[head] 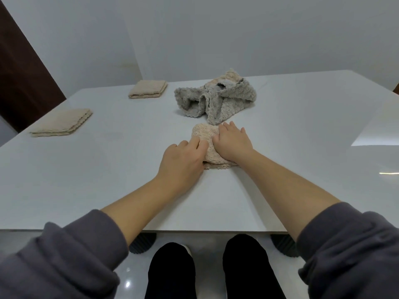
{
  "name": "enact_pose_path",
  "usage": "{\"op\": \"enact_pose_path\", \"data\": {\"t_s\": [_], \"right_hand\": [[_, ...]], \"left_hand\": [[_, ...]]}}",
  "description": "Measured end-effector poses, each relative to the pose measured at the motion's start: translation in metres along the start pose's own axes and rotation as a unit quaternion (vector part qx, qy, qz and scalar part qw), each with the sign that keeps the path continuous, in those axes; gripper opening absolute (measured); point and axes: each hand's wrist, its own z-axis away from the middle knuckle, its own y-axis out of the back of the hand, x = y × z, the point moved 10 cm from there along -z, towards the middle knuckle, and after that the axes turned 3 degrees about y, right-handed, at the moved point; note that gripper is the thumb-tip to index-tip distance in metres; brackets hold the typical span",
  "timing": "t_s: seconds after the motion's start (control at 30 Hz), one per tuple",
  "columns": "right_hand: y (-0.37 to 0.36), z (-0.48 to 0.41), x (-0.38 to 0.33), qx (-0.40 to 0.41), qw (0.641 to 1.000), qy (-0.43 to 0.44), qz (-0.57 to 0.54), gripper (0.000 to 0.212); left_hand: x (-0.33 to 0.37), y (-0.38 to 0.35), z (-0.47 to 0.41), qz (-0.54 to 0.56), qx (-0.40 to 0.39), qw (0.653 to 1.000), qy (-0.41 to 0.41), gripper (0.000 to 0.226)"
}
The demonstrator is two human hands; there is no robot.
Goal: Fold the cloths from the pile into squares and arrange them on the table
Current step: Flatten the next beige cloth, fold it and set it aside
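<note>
A small beige cloth (204, 133), partly folded, lies on the white table (108, 169) in front of me. My right hand (233, 144) presses flat on its right half with the fingers spread. My left hand (183, 160) rests on its left edge, fingertips touching the fabric. Just behind it sits the pile (216, 100) of crumpled grey and beige cloths. Two beige cloths folded into squares lie at the left: one near the left edge (62, 123) and one farther back (149, 89).
The table's near edge runs just above my knees (205, 272). A dark brown door panel (19, 72) stands at the far left beyond the table. Pale walls rise behind the table.
</note>
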Motion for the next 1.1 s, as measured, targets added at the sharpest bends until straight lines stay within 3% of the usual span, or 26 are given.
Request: {"op": "enact_pose_path", "data": {"t_s": [0.17, 0.3, 0.37, 0.47, 0.67, 1.0, 1.1], "right_hand": [[0.000, 0.000, 0.000, -0.004, 1.000, 0.005, -0.006, 0.057], [0.000, 0.001, -0.001, -0.001, 1.000, 0.009, 0.002, 0.058], [-0.001, 0.000, -0.001, 0.001, 1.000, 0.009, 0.005, 0.059], [-0.001, 0.001, -0.001, 0.001, 1.000, 0.013, 0.010, 0.059], [-0.002, 0.001, 0.000, -0.011, 1.000, 0.015, 0.018, 0.059], [0.002, 0.009, -0.001, -0.031, 0.999, 0.025, 0.027, 0.059], [0.017, 0.016, -0.007, -0.011, 0.997, 0.050, 0.054, 0.058]], "left_hand": [[0.001, -0.007, 0.002, 0.016, -0.002, 1.000, -0.018, 0.023], [-0.016, -0.015, 0.003, 0.122, -0.045, 0.991, 0.002, 0.063], [-0.027, -0.016, -0.001, 0.171, -0.062, 0.982, 0.046, 0.071], [-0.025, -0.029, -0.024, 0.213, -0.110, 0.966, 0.098, 0.066], [-0.012, -0.092, -0.028, 0.156, -0.244, 0.950, 0.114, 0.059], [-0.013, -0.100, -0.021, 0.222, -0.257, 0.930, 0.142, 0.061], [-0.017, -0.095, -0.025, 0.304, -0.232, 0.911, 0.152, 0.059]]}}
